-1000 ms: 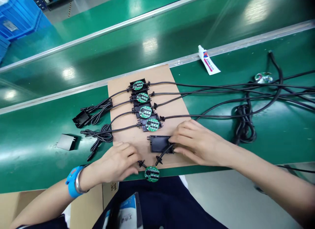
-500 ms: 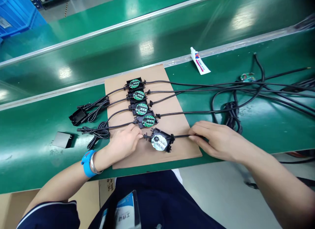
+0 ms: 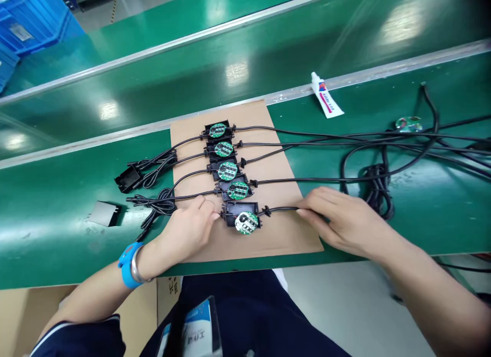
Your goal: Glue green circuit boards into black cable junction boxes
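Observation:
Nearest me on the cardboard sheet (image 3: 284,239) lies a black plastic housing (image 3: 242,208), with a round green circuit board (image 3: 246,222) tilted over its front edge. My left hand (image 3: 194,221) is closed at the housing's left end, pinching the short cable there; its fingers partly hide it. My right hand (image 3: 333,219) pinches the black cable (image 3: 286,208) leaving the housing's right side. Behind it, several more housings stand in a row, each with a round board on top, such as the nearest board (image 3: 238,190), and cables out both sides.
Coiled cables (image 3: 159,206), an empty black housing (image 3: 128,179) and a grey-topped cover (image 3: 104,213) lie to the left. A white tube (image 3: 326,96) lies behind on the right. Long cables and a loose board (image 3: 408,124) are at the right. Blue crates (image 3: 34,19) stand far left.
The nearest housing has turned straighter and moved closer to the row, its board now tipped toward me. Both hands keep their hold on the cables. The whole view has shifted slightly.

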Demonstrator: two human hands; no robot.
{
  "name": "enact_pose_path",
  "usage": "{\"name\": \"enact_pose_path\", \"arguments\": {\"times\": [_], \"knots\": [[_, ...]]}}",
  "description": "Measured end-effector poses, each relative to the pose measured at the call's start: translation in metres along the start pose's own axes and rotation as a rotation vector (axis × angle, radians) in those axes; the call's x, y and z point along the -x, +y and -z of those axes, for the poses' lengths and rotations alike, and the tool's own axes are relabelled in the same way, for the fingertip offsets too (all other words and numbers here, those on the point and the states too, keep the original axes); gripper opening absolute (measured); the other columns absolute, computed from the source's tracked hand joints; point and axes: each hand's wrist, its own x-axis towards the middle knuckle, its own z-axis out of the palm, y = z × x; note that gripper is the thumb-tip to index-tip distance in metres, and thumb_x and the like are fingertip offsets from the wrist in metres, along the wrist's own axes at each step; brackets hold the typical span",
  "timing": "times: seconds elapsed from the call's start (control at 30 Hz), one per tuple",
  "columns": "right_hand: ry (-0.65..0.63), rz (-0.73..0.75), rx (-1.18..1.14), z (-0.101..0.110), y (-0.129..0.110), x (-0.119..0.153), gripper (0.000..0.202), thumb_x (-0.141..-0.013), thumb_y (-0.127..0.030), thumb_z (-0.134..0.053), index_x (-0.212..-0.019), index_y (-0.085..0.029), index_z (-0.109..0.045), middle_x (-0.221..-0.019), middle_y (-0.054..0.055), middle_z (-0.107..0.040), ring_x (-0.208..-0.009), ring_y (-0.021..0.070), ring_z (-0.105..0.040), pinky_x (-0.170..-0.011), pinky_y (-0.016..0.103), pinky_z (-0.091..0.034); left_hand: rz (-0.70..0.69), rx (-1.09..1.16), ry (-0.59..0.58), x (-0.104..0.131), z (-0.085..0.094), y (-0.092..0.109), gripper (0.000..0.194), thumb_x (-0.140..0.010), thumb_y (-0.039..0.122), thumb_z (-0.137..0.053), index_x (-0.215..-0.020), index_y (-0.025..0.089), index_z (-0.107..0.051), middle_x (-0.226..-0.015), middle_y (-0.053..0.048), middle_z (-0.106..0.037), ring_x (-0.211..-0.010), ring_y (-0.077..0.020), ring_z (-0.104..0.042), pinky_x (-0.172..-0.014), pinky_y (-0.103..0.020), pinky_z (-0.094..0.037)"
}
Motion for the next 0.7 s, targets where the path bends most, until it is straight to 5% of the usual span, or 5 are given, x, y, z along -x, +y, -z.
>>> {"name": "enact_pose_path", "arguments": {"times": [0.13,0.33,0.53,0.63,0.7], "knots": [[-0.047,0.004,0.12,-0.015,0.001,0.001,0.018,-0.096,-0.019,-0.047,-0.079,-0.02,-0.053,-0.075,0.004,-0.056,-0.073,0.0193,-0.055,-0.062,0.032,-0.045,0.043,-0.064,-0.07,-0.008,-0.013,-0.004,0.023,-0.102,0.024,-0.04,-0.107,0.014,-0.06,-0.103,-0.011,-0.067,-0.082,-0.0241,-0.068,-0.062,-0.033,-0.055],[0.096,0.027,0.189,-0.037,-0.002,-0.011,0.012,-0.093,-0.017,-0.053,-0.084,-0.017,-0.061,-0.081,0.007,-0.061,-0.077,0.0208,-0.055,-0.069,0.034,-0.047,0.033,-0.046,0.074,0.01,-0.018,-0.014,0.018,-0.099,0.024,-0.044,-0.093,0.017,-0.059,-0.091,-0.008,-0.066,-0.083,-0.0228,-0.066,-0.072,-0.035,-0.057],[0.028,0.027,-0.038,-0.009,0.018,-0.03,0.019,-0.094,-0.029,-0.054,-0.101,-0.017,-0.068,-0.093,0.009,-0.067,-0.088,0.0217,-0.059,-0.08,0.034,-0.049,-0.061,0.109,0.232,0.03,-0.003,-0.022,0.015,-0.099,0.025,-0.05,-0.11,0.019,-0.058,-0.104,-0.008,-0.064,-0.096,-0.0229,-0.064,-0.084,-0.037,-0.056],[0.037,-0.197,0.036,0.02,0.065,-0.067,0.028,-0.095,-0.034,-0.047,-0.087,-0.019,-0.069,-0.09,0.009,-0.069,-0.09,0.0234,-0.061,-0.085,0.036,-0.047,-0.118,0.136,0.298,0.025,0.015,-0.027,0.015,-0.098,0.029,-0.054,-0.11,0.021,-0.057,-0.103,-0.007,-0.064,-0.095,-0.0217,-0.064,-0.08,-0.034,-0.055],[0.021,-0.532,0.179,0.037,0.107,-0.1,0.03,-0.094,-0.031,-0.044,-0.089,-0.017,-0.071,-0.1,0.013,-0.07,-0.099,0.0265,-0.061,-0.09,0.037,-0.045,-0.156,0.164,0.31,0.015,0.028,-0.025,0.015,-0.098,0.03,-0.055,-0.109,0.021,-0.057,-0.102,-0.006,-0.065,-0.094,-0.0211,-0.065,-0.079,-0.032,-0.055]]}}
